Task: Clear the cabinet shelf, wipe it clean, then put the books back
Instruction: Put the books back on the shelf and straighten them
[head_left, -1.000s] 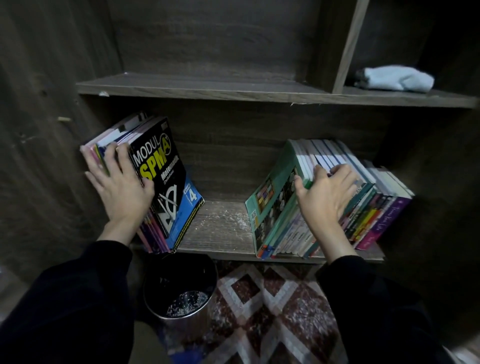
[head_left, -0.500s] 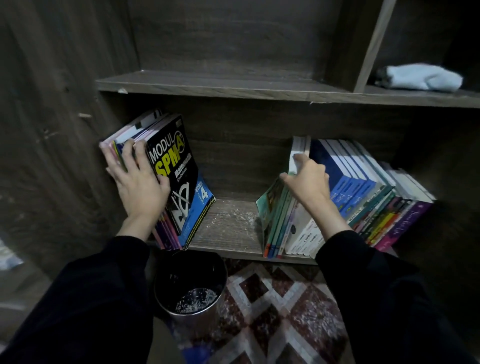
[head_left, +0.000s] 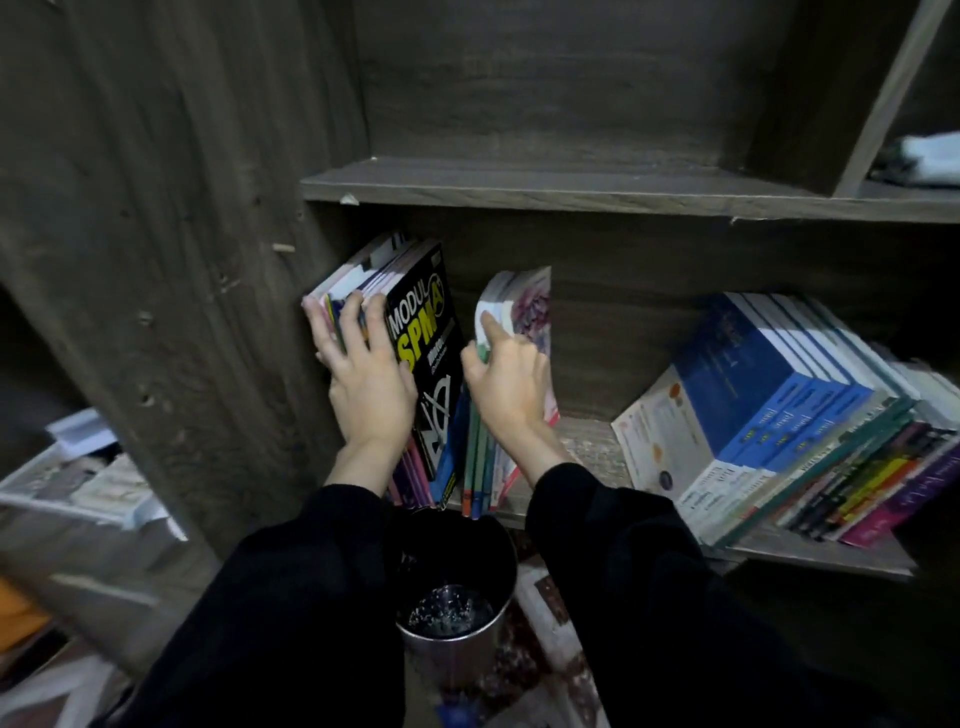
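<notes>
Beside my left hand, flat against the leaning books, my right hand grips a book bundle; restocking, seemingly. Next, press it flush to them.

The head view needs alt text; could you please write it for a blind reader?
A person's left hand presses a stack fronted by a black MODUL SPM book while the right hand grips thin books beside it on a wooden shelf. A second stack leans at right; a metal bin stands below.
</notes>
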